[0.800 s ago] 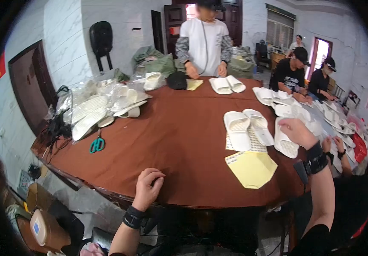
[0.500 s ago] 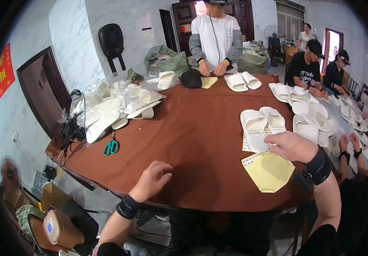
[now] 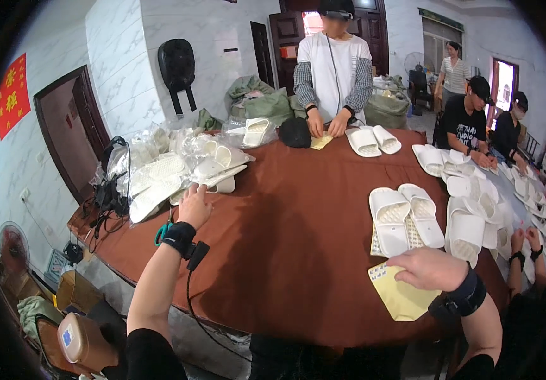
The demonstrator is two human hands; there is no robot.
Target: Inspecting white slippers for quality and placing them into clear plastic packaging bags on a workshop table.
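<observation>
My left hand (image 3: 195, 206) reaches to the near edge of a heap of white slippers (image 3: 157, 180), many in clear plastic bags; its fingers are apart and hold nothing. The teal-handled scissors (image 3: 163, 233) lie beside that wrist, partly hidden. My right hand (image 3: 434, 273) is over a yellow sticker sheet (image 3: 402, 301) with small printed labels along its top edge. Its fingers are curled together, and anything between them is too small to make out. Just beyond it, a pair of white slippers (image 3: 392, 212) rests partly on another yellow sheet (image 3: 376, 246).
A brown cloth covers the table (image 3: 273, 253). Across it, a person (image 3: 333, 69) handles a yellow sheet (image 3: 321, 140) beside a black cap (image 3: 295, 133) and another slipper pair (image 3: 374, 140). More slippers (image 3: 469, 215) are piled at right, near co-workers' hands (image 3: 526, 239).
My left hand has moved forward and left to the bagged slippers. My right hand has shifted from the slipper's near end to the yellow sheet's top. The view has tilted slightly.
</observation>
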